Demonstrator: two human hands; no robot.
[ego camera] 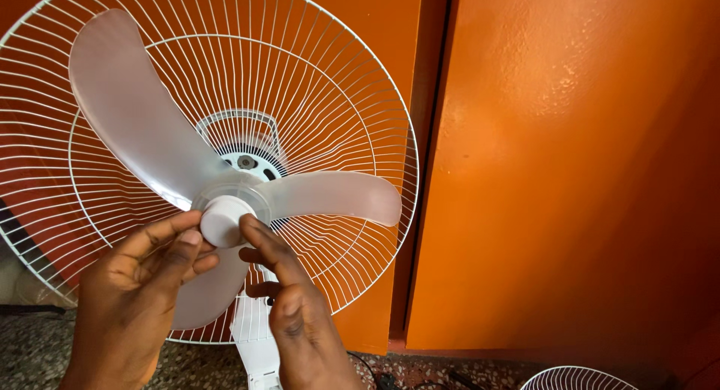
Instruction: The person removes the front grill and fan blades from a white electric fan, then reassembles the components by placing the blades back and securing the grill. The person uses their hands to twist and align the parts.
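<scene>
head view: both hands (217,300) pinch the white fan cap (223,219); orange wall (570,172), speckled floor (30,349).

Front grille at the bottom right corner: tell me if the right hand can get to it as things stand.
Probably yes. The right hand is at the blade cap, and nothing visible lies between it and the front grille on the floor; only its top edge shows, though.

Bright, even light; soft glare patch on the orange wall (555,135) at upper right, deep shadow lower right, everything fairly sharp.
</scene>
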